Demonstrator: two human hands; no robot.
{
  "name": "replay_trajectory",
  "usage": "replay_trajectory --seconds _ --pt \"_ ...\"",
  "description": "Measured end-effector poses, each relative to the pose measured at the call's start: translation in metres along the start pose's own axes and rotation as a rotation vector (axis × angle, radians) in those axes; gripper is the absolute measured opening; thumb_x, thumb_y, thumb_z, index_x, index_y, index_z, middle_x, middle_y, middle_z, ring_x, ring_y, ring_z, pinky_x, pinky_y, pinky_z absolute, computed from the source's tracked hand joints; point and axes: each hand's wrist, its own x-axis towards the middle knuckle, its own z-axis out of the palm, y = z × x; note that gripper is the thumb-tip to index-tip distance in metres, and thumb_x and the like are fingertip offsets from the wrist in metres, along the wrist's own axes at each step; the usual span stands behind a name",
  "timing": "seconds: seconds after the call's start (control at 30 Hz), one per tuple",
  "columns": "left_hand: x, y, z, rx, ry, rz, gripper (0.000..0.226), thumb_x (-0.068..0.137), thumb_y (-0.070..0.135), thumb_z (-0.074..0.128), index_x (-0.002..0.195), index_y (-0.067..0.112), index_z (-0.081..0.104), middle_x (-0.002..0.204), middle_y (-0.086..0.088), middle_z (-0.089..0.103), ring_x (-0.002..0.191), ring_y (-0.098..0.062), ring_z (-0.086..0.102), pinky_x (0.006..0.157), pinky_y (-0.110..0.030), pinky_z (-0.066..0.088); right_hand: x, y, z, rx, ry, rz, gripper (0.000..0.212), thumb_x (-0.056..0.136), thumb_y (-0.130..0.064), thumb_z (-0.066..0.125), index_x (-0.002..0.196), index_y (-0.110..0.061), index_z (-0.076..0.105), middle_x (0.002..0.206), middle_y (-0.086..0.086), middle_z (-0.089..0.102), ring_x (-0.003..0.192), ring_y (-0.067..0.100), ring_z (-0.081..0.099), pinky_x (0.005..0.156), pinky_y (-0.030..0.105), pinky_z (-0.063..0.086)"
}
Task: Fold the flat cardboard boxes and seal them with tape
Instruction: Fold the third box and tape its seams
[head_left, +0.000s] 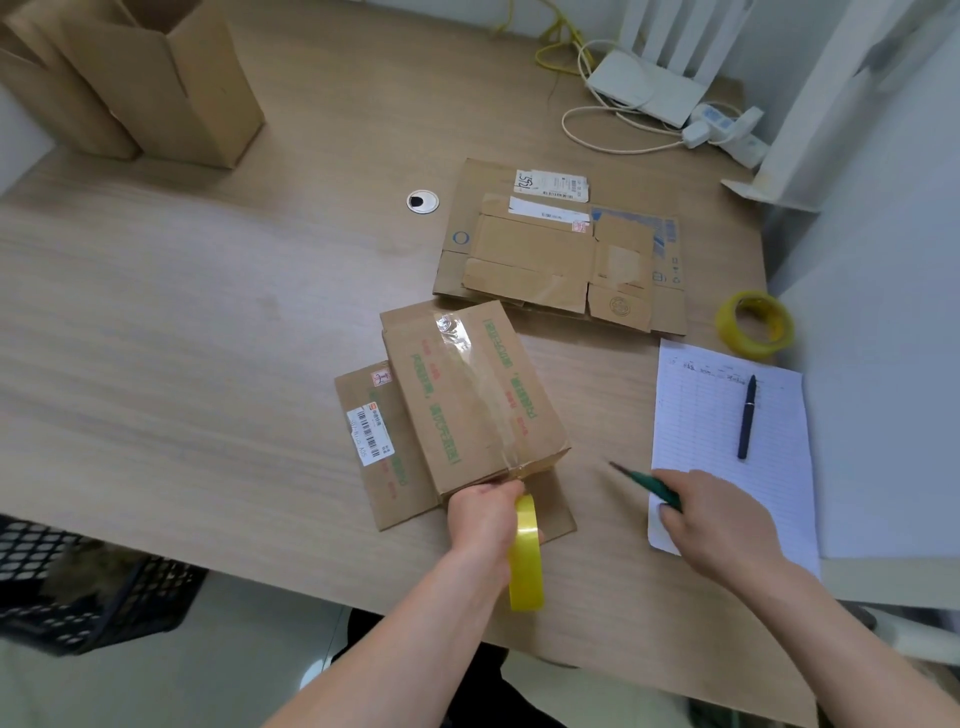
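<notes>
The folded brown cardboard box (467, 400) is showing green and red printed characters, too blurred to read. Its white barcode label (370, 432) is reading roughly "A05". The flattened brown carton (561, 249) is bearing a blue "O" and illegible white shipping labels (553, 186).

A small office or home packing corner. A wood-grain table (208, 291) has a cable grommet (422, 201), with a white router (647, 88) and power strip (730, 124) at the back. A lined sheet (727, 467) with a pen (747, 418), flat boxes (558, 249) and tape rolls (754, 325) lie on it.
</notes>
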Motion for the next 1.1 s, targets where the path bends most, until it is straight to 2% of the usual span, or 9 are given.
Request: replay_trajectory --seconds 0.13,0.2,0.33,0.4,0.47,0.63,0.9,1.0,1.1 --pt "0.0 0.001 -0.001 -0.005 -0.012 -0.026 0.01 0.082 0.006 0.072 0.086 -0.002 0.068 0.08 -0.016 0.062 0.072 -0.037 0.064 0.053 -0.039 0.057 0.001 0.03 0.029 0.169 0.107 0.251 0.011 0.088 -0.017 0.048 0.098 -0.02 0.051 0.078 -0.001 0.048 0.065 0.014 0.046 0.05 0.031 0.031" --pt "0.001 0.002 0.0 -0.001 -0.007 -0.024 0.009 0.082 0.006 0.073 0.085 -0.001 0.069 0.081 -0.016 0.063 0.077 -0.04 0.067 0.065 -0.044 0.059 0.003 0.034 0.039 0.235 0.064 0.309 0.034 0.089 -0.015 0.048 0.123 -0.014 0.05 0.087 0.004 0.05 0.071 0.019 0.048 0.054 0.033 0.034" --pt "-0.001 0.003 -0.001 -0.002 -0.027 -0.041 0.006 0.084 0.004 0.071 0.081 0.0 0.068 0.075 -0.016 0.062 0.058 -0.031 0.059 0.044 -0.032 0.051 0.004 0.022 0.042 0.161 0.057 0.323 0.061 0.089 -0.021 0.053 0.147 -0.018 0.036 0.12 0.006 0.053 0.11 0.028 0.049 0.084 0.043 0.046" --pt "0.001 0.002 -0.003 -0.007 -0.035 -0.053 0.006 0.083 0.003 0.071 0.081 -0.001 0.067 0.072 -0.016 0.061 0.05 -0.029 0.056 0.042 -0.03 0.049 0.003 0.0 0.036 0.293 0.183 0.193 0.057 0.089 -0.021 0.058 0.145 -0.019 0.043 0.129 0.004 0.054 0.12 0.027 0.047 0.096 0.044 0.044" --pt "0.002 0.001 -0.004 -0.008 -0.042 -0.056 0.006 0.082 0.002 0.071 0.08 -0.002 0.067 0.07 -0.017 0.061 0.045 -0.028 0.055 0.041 -0.03 0.048 0.001 -0.035 0.024 0.476 0.28 -0.064 0.052 0.086 -0.017 0.069 0.137 -0.018 0.056 0.132 0.005 0.057 0.122 0.026 0.05 0.1 0.034 0.038" --pt "0.005 -0.005 -0.008 0.015 -0.112 -0.039 0.009 0.079 0.001 0.074 0.085 -0.005 0.071 0.063 -0.014 0.058 0.045 -0.027 0.055 0.044 -0.031 0.047 0.015 -0.109 0.0 0.42 0.279 -0.594 0.035 0.071 -0.017 0.085 0.105 -0.019 0.077 0.113 0.009 0.065 0.098 0.028 0.06 0.083 0.038 0.051" --pt "-0.009 -0.003 -0.029 0.09 -0.161 -0.075 0.006 0.078 0.0 0.074 0.082 -0.002 0.07 0.055 -0.016 0.057 0.039 -0.026 0.052 0.039 -0.029 0.047 0.033 -0.116 0.002 0.311 0.246 -0.727 0.016 0.075 -0.022 0.083 0.091 -0.021 0.079 0.1 0.007 0.065 0.084 0.032 0.061 0.066 0.045 0.053" --pt "-0.024 0.011 -0.04 0.116 -0.246 -0.031 0.005 0.081 0.004 0.073 0.081 -0.002 0.072 0.057 -0.017 0.06 0.039 -0.025 0.053 0.039 -0.027 0.048 0.029 -0.116 -0.006 0.437 0.196 -0.668 0.017 0.077 -0.018 0.081 0.094 -0.02 0.079 0.104 0.003 0.065 0.094 0.028 0.061 0.079 0.045 0.051" --pt "-0.039 0.028 -0.054 0.108 -0.32 0.052 0.009 0.084 0.009 0.073 0.077 0.004 0.074 0.064 -0.016 0.063 0.044 -0.024 0.056 0.042 -0.027 0.05 0.011 -0.11 -0.012 0.751 0.253 -0.429 0.033 0.073 -0.012 0.077 0.104 -0.024 0.076 0.105 -0.006 0.067 0.098 0.013 0.062 0.089 0.027 0.048"
